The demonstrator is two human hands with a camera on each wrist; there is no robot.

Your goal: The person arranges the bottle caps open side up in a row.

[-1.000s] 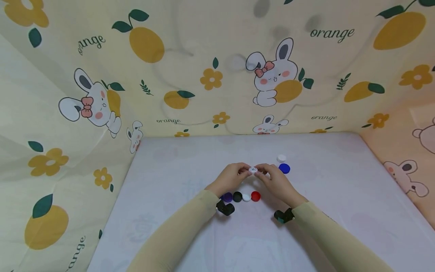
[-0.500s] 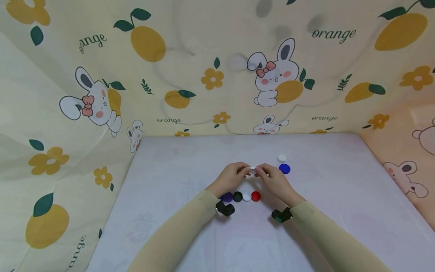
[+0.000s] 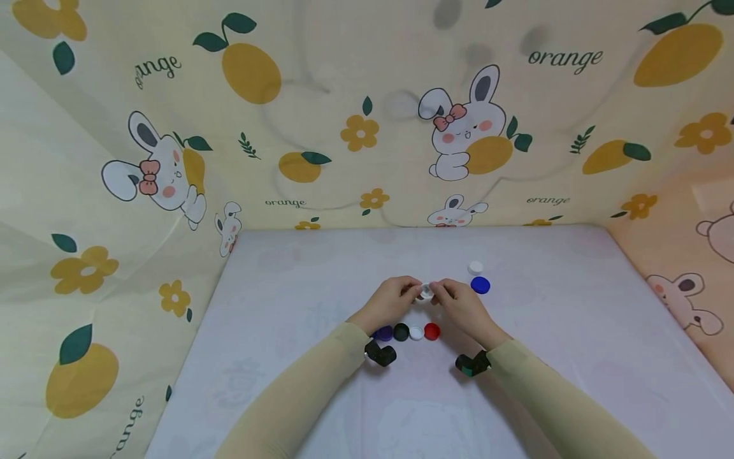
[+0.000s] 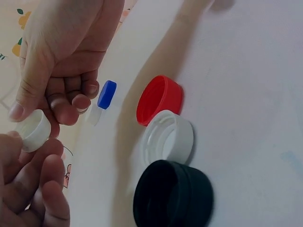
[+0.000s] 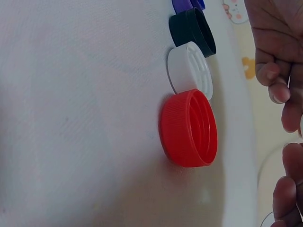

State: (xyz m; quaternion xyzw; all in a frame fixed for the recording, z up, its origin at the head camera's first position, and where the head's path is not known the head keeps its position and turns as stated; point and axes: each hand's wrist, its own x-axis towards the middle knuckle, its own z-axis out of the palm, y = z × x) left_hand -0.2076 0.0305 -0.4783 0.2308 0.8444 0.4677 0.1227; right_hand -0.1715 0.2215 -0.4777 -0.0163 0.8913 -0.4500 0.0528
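Note:
Above the table, a small white bottle cap (image 3: 426, 292) is pinched between the fingertips of both hands. My left hand (image 3: 390, 299) grips it from the left and my right hand (image 3: 463, 309) from the right. In the left wrist view the cap (image 4: 36, 131) sits between the thumbs and fingers, with part of its side covered. Closer to me lies a row of caps: purple (image 3: 385, 333), black (image 3: 401, 331), white (image 3: 416, 333) and red (image 3: 432, 331). The left forearm partly hides the row's left end. In the right wrist view the red cap (image 5: 189, 128) lies hollow side up.
Past the right hand, a blue cap (image 3: 480, 285) and another white cap (image 3: 475, 268) lie on the white-covered table (image 3: 550, 306). A patterned cloth (image 3: 344, 83) walls off the back and both sides. Each wrist carries a small black camera (image 3: 381, 353).
Between the fingertips the white cap has turned: its marked face showed first, then its edge, and now what looks like its hollow side. My right hand has shifted slightly left; the other caps stay put.

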